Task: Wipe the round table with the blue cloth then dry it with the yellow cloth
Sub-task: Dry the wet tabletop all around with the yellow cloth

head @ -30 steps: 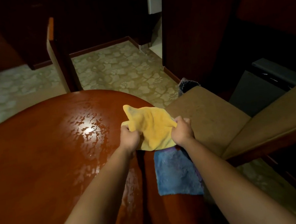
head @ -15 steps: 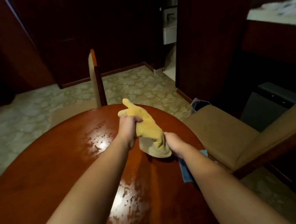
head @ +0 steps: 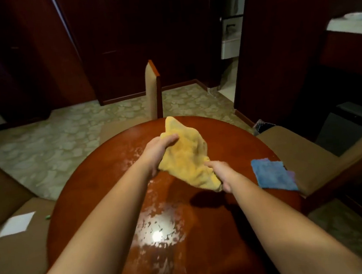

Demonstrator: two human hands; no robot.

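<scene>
we hold the yellow cloth (head: 185, 158) bunched above the round wooden surface (head: 105, 189), well past its middle. our left hand (head: 158, 151) grips the far upper part, fingers (head: 171, 139) curled over the fabric; our right hand (head: 220, 174) seems to pinch the near lower corner, though motion blur hides its fingers. the blue cloth (head: 272, 175) lies flat at the right edge of the surface, beside our right forearm. wet streaks glisten on the wood. a padded chair (head: 311, 156) stands just to the right.
</scene>
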